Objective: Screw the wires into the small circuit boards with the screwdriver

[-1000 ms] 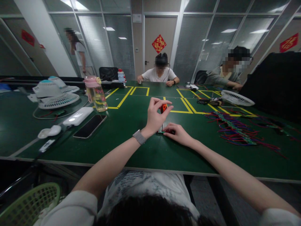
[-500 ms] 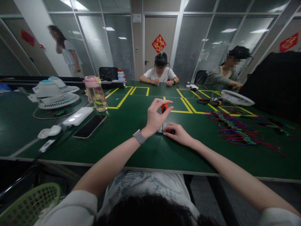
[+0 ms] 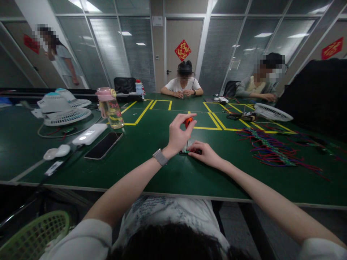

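Observation:
A screwdriver (image 3: 189, 122) with an orange and black handle stands nearly upright in front of me. My left hand (image 3: 177, 133) has its thumb and fingers closed around that handle, and a grey watch is on the wrist. The thin shaft reaches down to a small green circuit board (image 3: 184, 152) on the table. My right hand (image 3: 204, 154) rests low on the table with its fingers closed on the board's right side. Dark and reddish parts show under those fingers, and a pale piece lies just behind. The screwdriver's tip is too small to make out.
A phone (image 3: 103, 145), a white power bank (image 3: 90, 134) and a pink-lidded bottle (image 3: 110, 108) stand left, before white fans (image 3: 63, 110). Rows of wired circuit boards (image 3: 272, 148) lie right. Yellow tape (image 3: 206, 128) marks the green table. Two people sit opposite; another stands at far left.
My left thumb and fingertips have drawn slightly left, and the screwdriver handle leans a little with them. My right hand stays put. The standing person has moved left; the seated people's hands have shifted.

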Tool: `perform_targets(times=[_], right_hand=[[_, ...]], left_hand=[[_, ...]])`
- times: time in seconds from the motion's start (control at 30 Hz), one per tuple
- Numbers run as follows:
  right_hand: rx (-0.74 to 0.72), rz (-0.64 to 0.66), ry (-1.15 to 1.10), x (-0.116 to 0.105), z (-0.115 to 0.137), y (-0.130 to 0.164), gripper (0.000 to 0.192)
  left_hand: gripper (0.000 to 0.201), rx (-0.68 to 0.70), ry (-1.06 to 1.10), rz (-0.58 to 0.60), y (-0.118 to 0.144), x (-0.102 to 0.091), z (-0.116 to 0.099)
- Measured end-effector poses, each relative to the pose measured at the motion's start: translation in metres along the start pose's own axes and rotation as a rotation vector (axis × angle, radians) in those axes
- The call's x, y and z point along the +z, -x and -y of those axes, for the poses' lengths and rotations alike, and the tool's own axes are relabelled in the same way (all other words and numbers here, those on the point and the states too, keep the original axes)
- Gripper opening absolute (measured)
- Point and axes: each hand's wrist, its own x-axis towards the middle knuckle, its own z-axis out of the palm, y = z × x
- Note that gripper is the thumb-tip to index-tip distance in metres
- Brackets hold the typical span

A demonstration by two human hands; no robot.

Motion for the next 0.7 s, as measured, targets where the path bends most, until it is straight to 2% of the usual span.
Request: perform_targets(times=[0.17,0.3,0.4,0.57,0.7], right_hand=[[-0.001,0.007,0.0,0.0,-0.0004,-0.0003,0.016],[-0.001,0.007,0.002,-0.0002,-0.0007,-0.0002,0.015],[0.001,0.01,0.003,-0.0008,-0.0004,-0.0001,0.016],[0.002,0.01,0.001,-0.0013,0.0006,-0.0004,0.015],[0.003,0.005,0.002,-0.0009,0.0004,-0.0006,0.016]], left_hand=[[0.012,0.008,-0.057,-0.017,-0.0001,-0.0003,0.0],[0.03,-0.031,0.078,0.067,0.0006,0.0013,0.0049],[0.03,-0.079,0.144,0.075,0.0009,0.0024,0.006],[0.018,-0.015,-0.005,-0.005,0.0,0.0012,0.0008],[0.016,0.013,-0.074,-0.034,-0.0002,0.0007,-0.0002]])
